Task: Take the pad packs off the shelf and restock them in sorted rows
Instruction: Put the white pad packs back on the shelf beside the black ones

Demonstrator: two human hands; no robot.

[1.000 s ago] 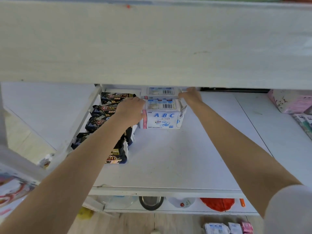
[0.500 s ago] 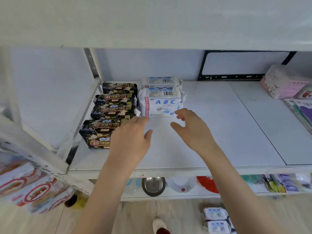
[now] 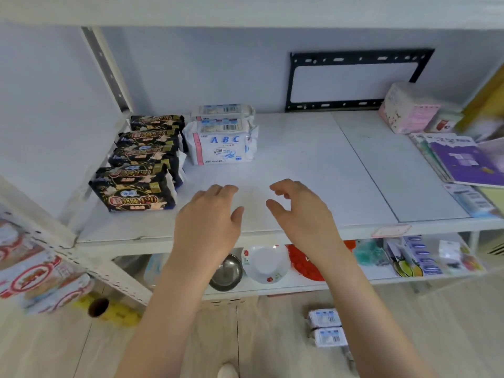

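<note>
Pad packs [image 3: 133,193], black row [image 3: 148,154]; white ABC pair [image 3: 223,144] beside

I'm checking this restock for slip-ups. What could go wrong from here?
1. Two white packs lie on the floor in front of the shelf, where the person stands; a step could crush them.
2. The front black pack sits a little out of line with its row; the left hand, empty like the right hand, might knock it further when reaching past to the ABC pack.
</note>
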